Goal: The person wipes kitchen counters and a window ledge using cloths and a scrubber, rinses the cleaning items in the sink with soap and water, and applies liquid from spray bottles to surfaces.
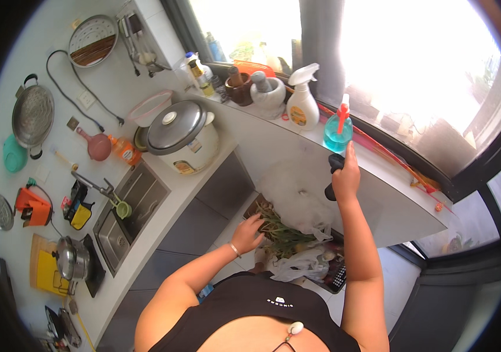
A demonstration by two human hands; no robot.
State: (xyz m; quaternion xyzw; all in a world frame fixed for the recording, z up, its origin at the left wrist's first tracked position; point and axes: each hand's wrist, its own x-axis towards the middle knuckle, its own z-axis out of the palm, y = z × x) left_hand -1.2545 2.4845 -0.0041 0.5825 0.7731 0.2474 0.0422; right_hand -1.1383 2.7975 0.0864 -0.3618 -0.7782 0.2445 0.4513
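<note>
My right hand (347,176) is raised at the ledge's front edge, fingers pointing up and thumb folded around a black object (330,192) whose kind I cannot make out. Just beyond its fingertips, a spray bottle of blue liquid (336,138) with a red and white trigger stands on the ledge. My left hand (247,236), with a bracelet at the wrist, hangs lower with fingers apart and nothing in it. Close beside it lie long leafy green vegetables (285,237) near the floor. Clear plastic bags (297,190) cover part of that pile.
On the ledge (379,170) stand a white spray bottle (304,105), a stone mortar (268,100), a wooden mortar (238,91) and several bottles. The left counter holds a large rice cooker (187,144), a sink (112,236) and a steel pot (73,264). A black crate (338,278) sits low down.
</note>
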